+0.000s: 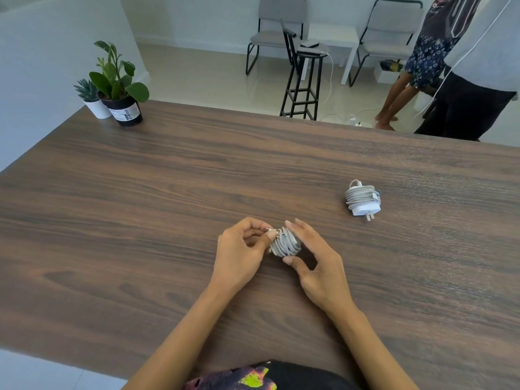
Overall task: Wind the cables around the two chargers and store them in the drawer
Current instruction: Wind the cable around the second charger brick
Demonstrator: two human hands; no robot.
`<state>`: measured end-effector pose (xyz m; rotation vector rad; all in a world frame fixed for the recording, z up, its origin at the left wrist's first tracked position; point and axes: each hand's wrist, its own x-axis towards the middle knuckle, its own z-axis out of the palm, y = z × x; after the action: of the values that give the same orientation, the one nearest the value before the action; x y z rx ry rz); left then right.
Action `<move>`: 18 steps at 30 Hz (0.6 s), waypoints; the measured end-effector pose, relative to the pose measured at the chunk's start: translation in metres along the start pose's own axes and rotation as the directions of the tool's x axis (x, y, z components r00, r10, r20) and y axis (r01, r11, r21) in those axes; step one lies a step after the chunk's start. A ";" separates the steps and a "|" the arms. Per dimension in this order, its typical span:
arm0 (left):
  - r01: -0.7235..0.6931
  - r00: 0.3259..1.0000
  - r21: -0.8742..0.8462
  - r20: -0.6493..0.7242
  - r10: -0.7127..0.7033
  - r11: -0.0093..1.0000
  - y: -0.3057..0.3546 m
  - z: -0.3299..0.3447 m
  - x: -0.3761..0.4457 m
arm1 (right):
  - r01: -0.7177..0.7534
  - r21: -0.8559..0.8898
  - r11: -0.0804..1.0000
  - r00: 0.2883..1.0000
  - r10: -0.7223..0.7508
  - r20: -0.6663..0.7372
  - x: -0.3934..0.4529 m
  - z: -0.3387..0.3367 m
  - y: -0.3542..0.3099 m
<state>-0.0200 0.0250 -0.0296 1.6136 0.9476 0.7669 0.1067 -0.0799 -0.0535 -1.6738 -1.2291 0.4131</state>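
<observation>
Above table (140, 209): right hand (315, 266) grips wound charger (285, 243); left hand (239, 254) pinches its cable end (269, 229); second charger (363, 199) apart.

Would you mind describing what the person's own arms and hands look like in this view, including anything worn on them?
Both forearms are bare up to the bottom edge of the frame, with no sleeves showing. The left hand and right hand show no rings, watch, bracelets or gloves. The nails look short and unpainted. At the bottom edge sits a black garment printed with yellow, orange and purple patches.
</observation>
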 end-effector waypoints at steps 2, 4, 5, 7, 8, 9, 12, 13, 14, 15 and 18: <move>0.044 0.999 -0.086 -0.012 -0.045 0.995 -0.005 0.000 -0.003 | -0.014 -0.005 1.000 1.000 0.014 -0.015 -0.001 -0.001 0.000; 0.104 0.994 -0.168 -0.001 -0.106 0.980 -0.008 0.001 -0.005 | -0.031 0.016 0.999 0.999 0.031 -0.009 -0.002 -0.001 0.000; 0.124 0.992 -0.199 0.007 -0.125 0.972 -0.009 0.002 -0.006 | -0.036 0.018 0.999 0.999 0.037 -0.010 -0.002 0.000 -0.001; 0.142 0.990 -0.237 0.020 -0.141 0.961 -0.010 0.003 -0.006 | -0.048 0.026 0.999 0.999 0.048 -0.020 -0.003 0.000 -0.001; 0.141 0.990 -0.247 0.024 -0.140 0.959 -0.010 0.003 -0.006 | -0.053 0.034 0.998 0.998 0.054 -0.028 -0.003 0.000 0.000; 0.139 0.990 -0.254 0.026 -0.137 0.957 -0.011 0.004 -0.005 | -0.054 0.040 0.998 0.998 0.055 -0.035 -0.003 0.000 0.000; 0.160 0.987 -0.260 0.035 -0.156 0.952 -0.010 0.006 -0.004 | -0.053 0.059 0.997 0.997 0.057 -0.056 -0.004 -0.001 0.000; 0.177 0.984 -0.261 0.033 -0.175 0.949 -0.010 0.007 -0.004 | -0.056 0.076 0.996 0.996 0.060 -0.060 -0.004 -0.001 0.000; 0.195 0.981 -0.259 0.027 -0.194 0.946 -0.010 0.008 -0.004 | -0.057 0.092 0.994 0.996 0.063 -0.062 -0.004 0.000 0.000; 0.197 0.980 -0.237 0.011 -0.200 0.951 -0.010 0.008 -0.004 | -0.057 0.101 0.993 0.996 0.064 -0.065 -0.004 0.000 0.000; 0.083 0.993 0.058 -0.087 -0.077 0.995 -0.013 0.007 -0.003 | -0.058 0.091 0.994 0.995 0.065 -0.074 -0.003 0.000 0.001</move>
<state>-0.0184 0.0209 -0.0438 1.5961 1.0995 0.7621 0.1059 -0.0823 -0.0549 -1.6399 -1.0901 0.4304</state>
